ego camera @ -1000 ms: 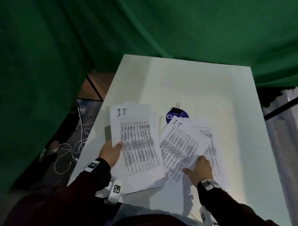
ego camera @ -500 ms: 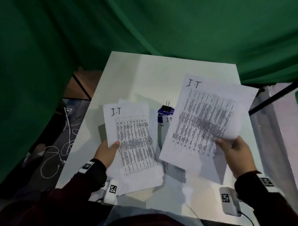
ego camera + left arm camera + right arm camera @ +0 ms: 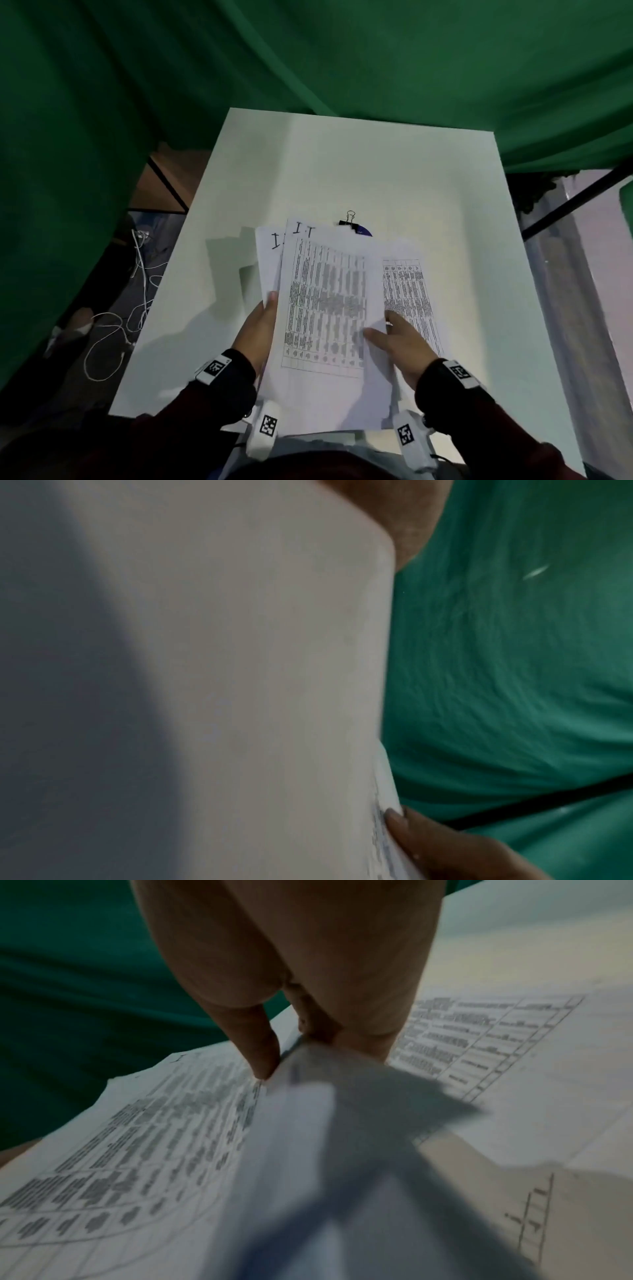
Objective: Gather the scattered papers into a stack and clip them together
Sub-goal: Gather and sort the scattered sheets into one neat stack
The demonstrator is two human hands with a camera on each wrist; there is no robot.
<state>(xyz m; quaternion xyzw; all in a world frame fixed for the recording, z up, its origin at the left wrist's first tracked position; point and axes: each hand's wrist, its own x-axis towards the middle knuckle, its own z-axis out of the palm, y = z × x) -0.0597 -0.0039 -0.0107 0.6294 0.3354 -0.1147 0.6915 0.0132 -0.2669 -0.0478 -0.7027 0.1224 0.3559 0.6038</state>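
Note:
My left hand [image 3: 263, 308] grips the left edge of a stack of printed papers [image 3: 270, 260], thumb on top, held just above the near part of the white table [image 3: 342, 164]. My right hand [image 3: 380, 329] pinches the right edge of the top sheet [image 3: 329, 308], which lies over that stack. In the right wrist view the thumb [image 3: 257, 1047] and fingers clamp this sheet [image 3: 137, 1150]. One more printed sheet [image 3: 407, 294] lies flat on the table to the right. A black binder clip [image 3: 350, 219] sits just beyond the papers on a blue round sticker [image 3: 363, 231].
Green cloth [image 3: 376, 68] hangs behind and to the left of the table. White cables [image 3: 113, 329] lie on the floor past the table's left edge. A black bar [image 3: 575, 198] runs by the right edge.
My right hand picked a sheet up off the right side, raised it, then brought it left and down onto the stack in my left hand. The clip has not moved.

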